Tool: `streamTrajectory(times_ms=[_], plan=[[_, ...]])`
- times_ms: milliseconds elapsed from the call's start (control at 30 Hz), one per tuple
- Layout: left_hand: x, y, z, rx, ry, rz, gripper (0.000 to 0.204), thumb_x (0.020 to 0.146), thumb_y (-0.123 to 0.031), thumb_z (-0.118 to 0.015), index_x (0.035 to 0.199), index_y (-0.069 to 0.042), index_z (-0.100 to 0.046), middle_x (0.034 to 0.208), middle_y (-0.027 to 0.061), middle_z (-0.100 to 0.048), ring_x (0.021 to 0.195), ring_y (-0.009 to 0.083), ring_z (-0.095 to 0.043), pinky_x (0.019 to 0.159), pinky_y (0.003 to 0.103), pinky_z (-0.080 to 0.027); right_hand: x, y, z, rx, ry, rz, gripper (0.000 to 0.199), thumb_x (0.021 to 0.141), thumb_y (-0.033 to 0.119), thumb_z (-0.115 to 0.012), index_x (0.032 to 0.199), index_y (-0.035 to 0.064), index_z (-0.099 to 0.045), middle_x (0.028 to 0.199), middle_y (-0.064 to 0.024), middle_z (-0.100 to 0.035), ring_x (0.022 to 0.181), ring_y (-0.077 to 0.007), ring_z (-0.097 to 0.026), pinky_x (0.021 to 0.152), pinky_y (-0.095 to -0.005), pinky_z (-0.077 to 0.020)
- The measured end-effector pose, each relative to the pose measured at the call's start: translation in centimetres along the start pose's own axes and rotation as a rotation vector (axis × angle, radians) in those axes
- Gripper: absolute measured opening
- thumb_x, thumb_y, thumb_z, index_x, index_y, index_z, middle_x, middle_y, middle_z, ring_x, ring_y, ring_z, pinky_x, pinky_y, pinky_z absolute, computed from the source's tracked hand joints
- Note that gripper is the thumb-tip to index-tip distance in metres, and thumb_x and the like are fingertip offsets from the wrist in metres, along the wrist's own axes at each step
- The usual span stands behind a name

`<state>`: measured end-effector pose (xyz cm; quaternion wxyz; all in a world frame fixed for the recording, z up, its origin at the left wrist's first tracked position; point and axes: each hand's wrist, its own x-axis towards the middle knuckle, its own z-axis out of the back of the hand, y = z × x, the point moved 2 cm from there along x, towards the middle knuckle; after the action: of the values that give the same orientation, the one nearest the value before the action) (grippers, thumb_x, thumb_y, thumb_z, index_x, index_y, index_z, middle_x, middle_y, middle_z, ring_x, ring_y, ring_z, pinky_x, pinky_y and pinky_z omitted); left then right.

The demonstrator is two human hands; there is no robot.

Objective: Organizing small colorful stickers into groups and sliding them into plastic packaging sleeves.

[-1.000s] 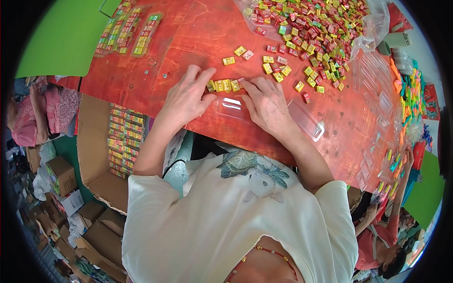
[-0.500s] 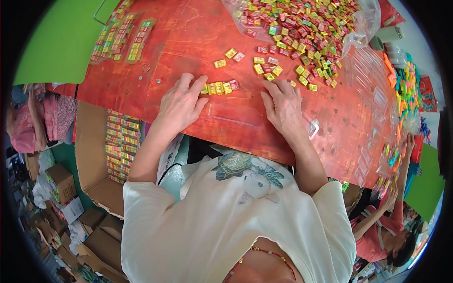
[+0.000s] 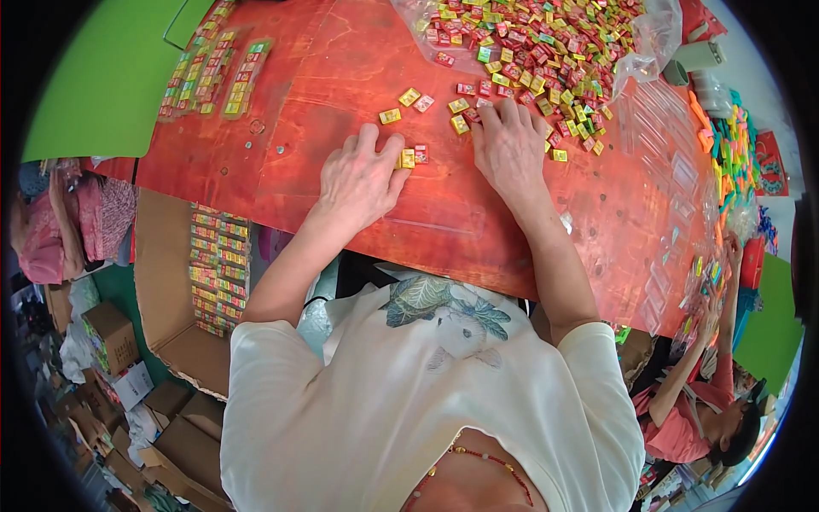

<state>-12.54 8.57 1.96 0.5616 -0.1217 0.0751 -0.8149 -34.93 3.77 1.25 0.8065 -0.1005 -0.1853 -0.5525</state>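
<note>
My left hand [image 3: 363, 175] is curled around the left part of a short row of small yellow and red toy boxes [image 3: 408, 159]; a yellow one and a red one show past its thumb and forefinger. Its palm hides the rest of the row. My right hand [image 3: 514, 149] reaches forward over the near edge of the scattered boxes, fingers bent down and slightly apart, covering some of them. Beside its fingertips lie two yellow boxes [image 3: 460, 125]. Three loose boxes [image 3: 390, 116] sit beyond my left hand.
A large heap of little boxes [image 3: 546, 51] spills from a clear plastic bag on the red table [image 3: 333, 77]. Filled strips [image 3: 247, 78] lie far left, clear plastic trays [image 3: 661, 128] at right. A carton [image 3: 162, 290] of filled packs stands lower left. A co-worker [image 3: 695, 410] handles items at right.
My left hand has moved right, over most of the row. My right hand has reached forward onto loose boxes at the heap's near edge, covering several.
</note>
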Motion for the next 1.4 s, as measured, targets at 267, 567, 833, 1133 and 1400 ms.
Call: streamTrajectory(times_ms=[267,567,833,1133,1400], plan=[[-0.6,0.9,1.0,-0.089,-0.011,-0.045,0.03,0.085,-0.021,-0.073,0.109,-0.008,-0.06,0.103,0.0135,-0.051,0.092,0.0327,-0.063,0.073,0.047,-0.057,-1.1,2.8,2.1,0.294,-0.03,-0.058,0.02,0.084,0.018,-0.072,0.101,0.0086,-0.071,0.093,-0.0075,-0.062,0.092,-0.0262,-0.061,0.085,-0.0417,-0.0395],[-2.0,1.6,0.6,-0.057,-0.106,0.046,0.028,0.086,-0.02,-0.073,0.107,-0.008,-0.06,0.101,0.0138,-0.049,0.087,0.0322,-0.064,0.067,0.045,-0.057,-0.9,8.1,1.5,0.435,0.013,0.034,0.019,0.081,0.017,-0.074,0.097,0.0075,-0.07,0.096,-0.0076,-0.061,0.092,-0.0253,-0.06,0.088,-0.0409,-0.0394],[-2.5,1.7,0.3,-0.061,-0.139,0.059,0.03,0.085,-0.022,-0.073,0.109,-0.008,-0.06,0.101,0.0141,-0.049,0.087,0.0331,-0.064,0.065,0.046,-0.057,-1.2,9.3,1.2,0.344,0.095,0.139,0.025,0.08,0.021,-0.076,0.099,0.0081,-0.067,0.1,-0.008,-0.061,0.095,-0.0264,-0.059,0.089,-0.0428,-0.0395],[-1.9,0.7,-0.3,0.006,-0.14,0.05,0.04,0.086,-0.03,-0.074,0.121,-0.012,-0.064,0.101,0.013,-0.05,0.085,0.031,-0.063,0.063,0.045,-0.055,0.0,4.0,1.5,0.247,0.01,-0.005,0.024,0.085,0.017,-0.072,0.107,0.0095,-0.068,0.101,-0.0086,-0.064,0.097,-0.0269,-0.062,0.087,-0.0433,-0.0404],[-1.2,0.4,-0.3,0.019,-0.181,0.062,0.032,0.087,-0.03,-0.073,0.114,-0.014,-0.067,0.099,0.011,-0.051,0.083,0.0288,-0.063,0.063,0.043,-0.055,-0.8,-3.3,1.9,0.205,-0.047,-0.169,0.02,0.086,0.015,-0.071,0.106,0.0132,-0.068,0.097,-0.0069,-0.062,0.094,-0.0275,-0.062,0.085,-0.0447,-0.0415]])
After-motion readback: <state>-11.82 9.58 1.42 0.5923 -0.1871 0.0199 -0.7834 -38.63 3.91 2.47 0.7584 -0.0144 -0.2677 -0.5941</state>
